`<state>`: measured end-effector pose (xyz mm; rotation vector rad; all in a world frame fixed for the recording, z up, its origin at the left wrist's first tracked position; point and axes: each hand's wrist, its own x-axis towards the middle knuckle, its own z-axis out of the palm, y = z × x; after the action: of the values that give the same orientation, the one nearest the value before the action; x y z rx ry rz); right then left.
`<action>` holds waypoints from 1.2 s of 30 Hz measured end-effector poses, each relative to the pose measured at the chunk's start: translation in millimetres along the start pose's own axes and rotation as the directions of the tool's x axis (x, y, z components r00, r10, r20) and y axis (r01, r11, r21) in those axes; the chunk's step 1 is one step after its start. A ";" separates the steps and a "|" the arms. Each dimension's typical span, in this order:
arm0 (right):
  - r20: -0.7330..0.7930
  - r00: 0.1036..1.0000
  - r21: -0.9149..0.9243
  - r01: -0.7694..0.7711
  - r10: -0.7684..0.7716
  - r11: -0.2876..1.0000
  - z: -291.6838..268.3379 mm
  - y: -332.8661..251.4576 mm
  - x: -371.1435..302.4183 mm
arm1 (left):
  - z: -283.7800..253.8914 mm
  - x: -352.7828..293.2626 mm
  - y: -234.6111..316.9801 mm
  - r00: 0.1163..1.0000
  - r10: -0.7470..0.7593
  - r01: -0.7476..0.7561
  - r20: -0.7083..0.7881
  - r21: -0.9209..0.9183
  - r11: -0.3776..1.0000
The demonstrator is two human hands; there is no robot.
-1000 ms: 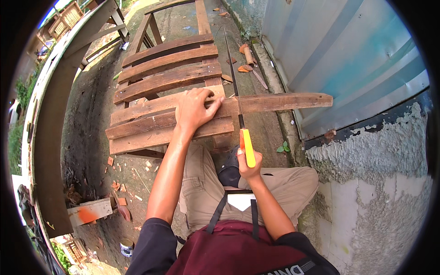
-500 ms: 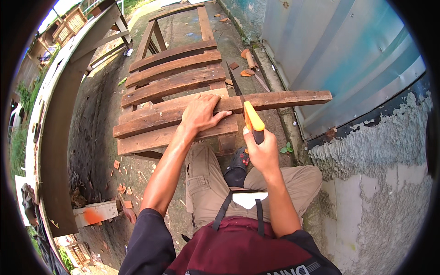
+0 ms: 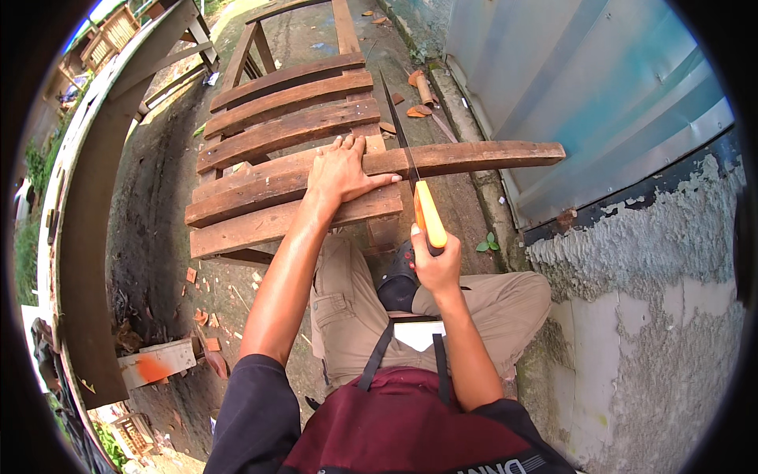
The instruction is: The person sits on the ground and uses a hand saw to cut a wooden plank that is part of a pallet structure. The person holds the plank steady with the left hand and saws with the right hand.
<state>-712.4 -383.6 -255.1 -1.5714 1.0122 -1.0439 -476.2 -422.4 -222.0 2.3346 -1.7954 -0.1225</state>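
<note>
A long brown wooden beam [image 3: 489, 156] lies crosswise on a slatted wooden frame [image 3: 276, 107], its right end jutting past the frame's side. My left hand [image 3: 341, 175] presses down on the beam, fingers stretched over it and thumb pointing right. Just right of that thumb, the dark blade of a handsaw [image 3: 427, 209] crosses the beam, its tip pointing away from me. My right hand [image 3: 439, 265] is closed around the saw's yellow and black handle, on the near side of the beam. How deep the blade sits in the wood I cannot tell.
Close on the right stand a corrugated metal panel [image 3: 576, 95] and a rough, peeling wall [image 3: 632, 316]. A long wooden bench [image 3: 91, 237] runs along the left. Wood scraps [image 3: 212, 344] and a paint-marked board [image 3: 158, 365] lie on the ground. My bent legs are below the frame.
My right hand has drawn the saw toward me, so more blade shows beyond the beam. My left hand keeps pressing on the beam. The whole view has shifted slightly.
</note>
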 end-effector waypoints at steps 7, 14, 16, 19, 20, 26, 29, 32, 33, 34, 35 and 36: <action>0.004 1.000 0.042 0.023 -0.023 0.999 2.8 23.6 -11.9 | 7.4 -2.7 -3.9 0.996 0.033 -0.029 -0.079 0.045 0.999; -0.044 0.984 0.050 0.173 -0.171 0.984 8.2 46.8 -12.0 | -1.1 -1.8 3.8 0.999 0.008 -0.009 -0.045 -0.033 0.999; -0.038 0.961 0.068 0.274 -0.272 0.959 10.5 80.5 -9.9 | -3.3 0.8 6.1 0.999 0.009 -0.009 -0.049 -0.003 1.000; -0.007 0.974 0.088 0.228 -0.228 0.970 13.2 99.4 -17.0 | -3.6 -3.5 5.6 1.000 0.003 -0.003 -0.030 0.001 1.000; -0.005 0.986 0.089 0.165 -0.165 0.982 12.5 88.9 -17.8 | -5.1 -1.2 4.1 1.000 0.000 0.000 -0.028 -0.001 1.000; -0.050 0.999 -0.020 0.019 -0.020 1.000 -1.8 -5.1 -16.6 | -4.6 -1.5 1.8 1.000 -0.013 0.013 -0.004 -0.020 1.000; -0.056 0.998 -0.043 0.035 -0.038 0.998 -17.5 -3.6 -49.2 | -8.8 -5.9 9.4 0.999 0.003 -0.002 -0.048 0.018 1.000; -0.037 0.999 -0.084 -0.003 0.000 0.996 -43.6 -16.4 -101.7 | -6.7 -6.8 7.0 0.998 -0.001 0.002 -0.055 0.021 1.000; -0.031 0.999 -0.109 0.004 -0.008 0.994 -53.8 -18.5 -123.4 | -3.3 -9.3 6.0 0.995 0.029 -0.026 -0.092 0.036 0.999; -0.019 1.000 -0.146 0.003 -0.006 0.989 -64.8 -21.6 -143.4 | -2.9 -11.8 3.9 0.990 0.057 -0.050 -0.132 0.054 0.997; -0.010 1.000 -0.185 0.002 -0.004 0.983 -75.6 -23.7 -158.6 | 0.3 -12.8 4.7 0.981 0.089 -0.077 -0.172 0.072 0.994; 0.002 1.000 -0.193 0.005 -0.005 0.981 -82.6 -26.6 -167.3 | 6.4 -18.2 6.9 0.967 0.123 -0.101 -0.225 0.107 0.989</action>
<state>-836.0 -242.1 -240.4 -1.7307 1.1372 -0.9709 -488.7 -407.3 -227.8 2.1947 -1.8451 0.2461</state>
